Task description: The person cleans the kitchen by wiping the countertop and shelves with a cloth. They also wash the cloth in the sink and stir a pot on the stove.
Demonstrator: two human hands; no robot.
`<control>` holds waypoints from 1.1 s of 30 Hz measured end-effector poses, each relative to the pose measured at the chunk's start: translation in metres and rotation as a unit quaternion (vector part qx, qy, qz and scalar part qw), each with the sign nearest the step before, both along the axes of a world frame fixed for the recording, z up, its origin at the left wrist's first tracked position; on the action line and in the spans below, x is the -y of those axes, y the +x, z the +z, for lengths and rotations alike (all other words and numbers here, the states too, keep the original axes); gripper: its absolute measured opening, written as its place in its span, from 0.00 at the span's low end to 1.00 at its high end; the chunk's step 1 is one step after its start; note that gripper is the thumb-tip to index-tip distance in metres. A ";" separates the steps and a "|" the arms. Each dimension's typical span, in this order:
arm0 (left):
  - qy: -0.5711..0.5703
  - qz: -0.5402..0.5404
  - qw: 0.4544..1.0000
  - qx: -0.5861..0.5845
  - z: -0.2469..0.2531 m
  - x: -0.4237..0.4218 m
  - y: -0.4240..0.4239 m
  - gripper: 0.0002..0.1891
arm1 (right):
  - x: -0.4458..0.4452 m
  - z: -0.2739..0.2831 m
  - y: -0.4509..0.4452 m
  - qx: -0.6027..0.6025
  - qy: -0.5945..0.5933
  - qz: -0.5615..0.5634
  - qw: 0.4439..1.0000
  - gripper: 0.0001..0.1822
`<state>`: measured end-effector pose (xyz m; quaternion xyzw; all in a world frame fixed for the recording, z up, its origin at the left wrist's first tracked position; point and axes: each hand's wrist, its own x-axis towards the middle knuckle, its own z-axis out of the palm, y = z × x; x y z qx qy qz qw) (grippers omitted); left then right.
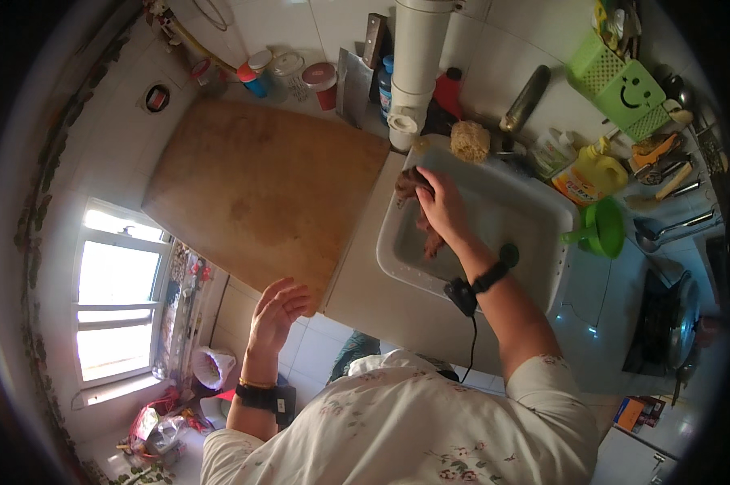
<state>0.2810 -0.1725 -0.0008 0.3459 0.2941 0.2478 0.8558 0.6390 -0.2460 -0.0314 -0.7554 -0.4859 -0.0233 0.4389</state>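
My right hand (442, 205) grips a limp brown cloth (432, 241), apparently a rag, over the left side of a white sink (395, 254). The cloth is bunched above my fingers, and its lower end hangs down inside the basin. My left hand (280, 315) is raised near the front corner of a large wooden cutting board (268, 194), holding nothing, its fingers loosely bent and apart. A round dark green piece (509, 254) lies in the basin behind my right forearm.
A cleaver (354, 85), lidded jars and a white drainpipe (419, 60) stand along the wall. A scrubber (469, 141) rests at the sink's back rim. To its right are a yellow bottle (601, 170), a green funnel (601, 227) and a wok (683, 321). A black cord hangs from my right wristband.
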 end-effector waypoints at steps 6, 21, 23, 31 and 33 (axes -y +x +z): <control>-0.037 -0.042 0.998 0.001 -0.005 -0.038 0.002 0.18 | -0.066 -0.054 0.021 0.111 -0.182 -0.161 0.964 0.20; -0.044 -0.131 0.990 0.028 -0.011 -0.035 0.045 0.18 | 0.048 -0.023 -0.078 0.018 -0.212 0.229 0.950 0.05; -0.047 -0.150 0.987 0.038 -0.010 -0.025 0.053 0.18 | 0.089 -0.017 -0.075 0.165 -0.176 0.234 0.942 0.04; -0.007 -0.196 0.980 0.019 0.004 0.022 0.106 0.18 | 0.286 -0.012 -0.008 0.149 -0.254 0.161 0.942 0.03; -0.011 -0.205 0.979 0.018 0.010 0.032 0.116 0.18 | 0.312 -0.011 0.006 0.080 -0.241 0.125 0.959 0.05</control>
